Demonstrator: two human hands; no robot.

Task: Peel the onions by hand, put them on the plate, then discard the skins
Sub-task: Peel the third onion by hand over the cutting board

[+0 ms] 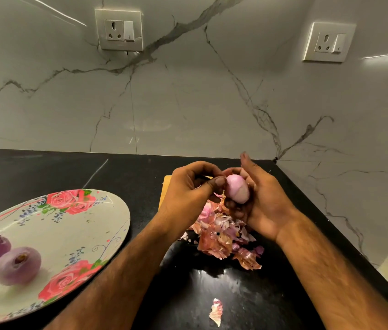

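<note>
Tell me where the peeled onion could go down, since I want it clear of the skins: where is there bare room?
The flowered oval plate is bare across its middle and far end; two peeled purple onions crowd its near left. The black counter behind the plate is also bare. It is crowded under the hands, where the pile of papery onion skins lies.

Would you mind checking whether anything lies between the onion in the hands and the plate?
Nothing visible does. The onion is held above the skins, and only bare counter separates it from the plate, whose near side is free.
</note>
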